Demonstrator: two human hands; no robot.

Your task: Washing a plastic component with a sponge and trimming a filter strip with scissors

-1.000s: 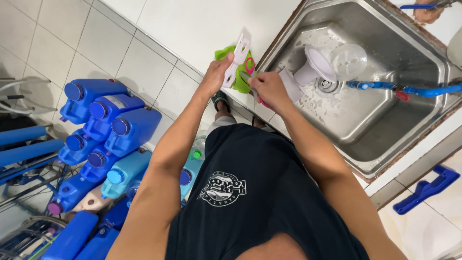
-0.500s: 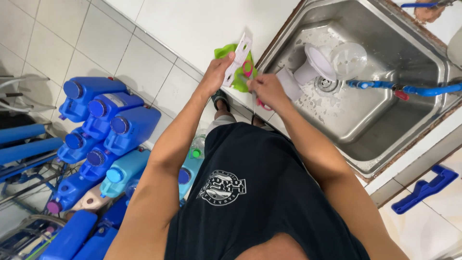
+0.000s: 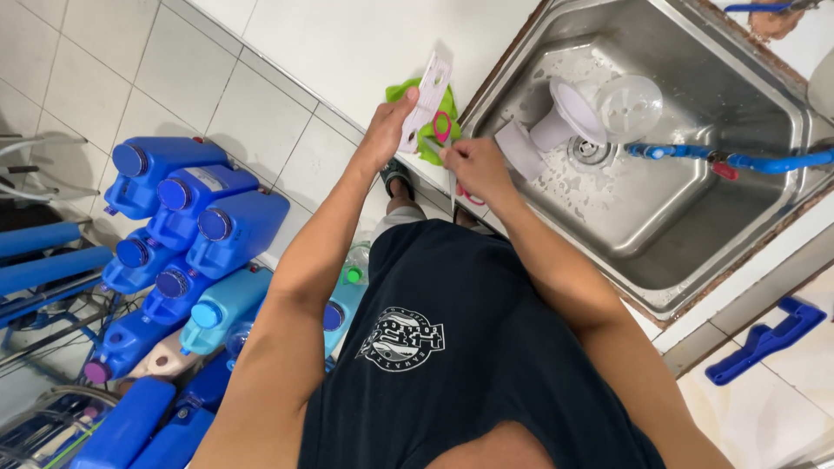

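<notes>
My left hand holds up a flat white plastic package over the white counter edge. My right hand grips a pair of pink-handled scissors right beside the package, blades near its lower end. A green cloth lies on the counter behind both, partly hidden by the package.
A steel sink at the right holds a white plastic funnel-shaped part and a blue hose. Several blue jugs stand on the tiled floor at the left. A blue plastic piece lies on the floor at lower right.
The package and both hands have stayed at the counter edge. My right hand with the scissors has shifted slightly closer to the package.
</notes>
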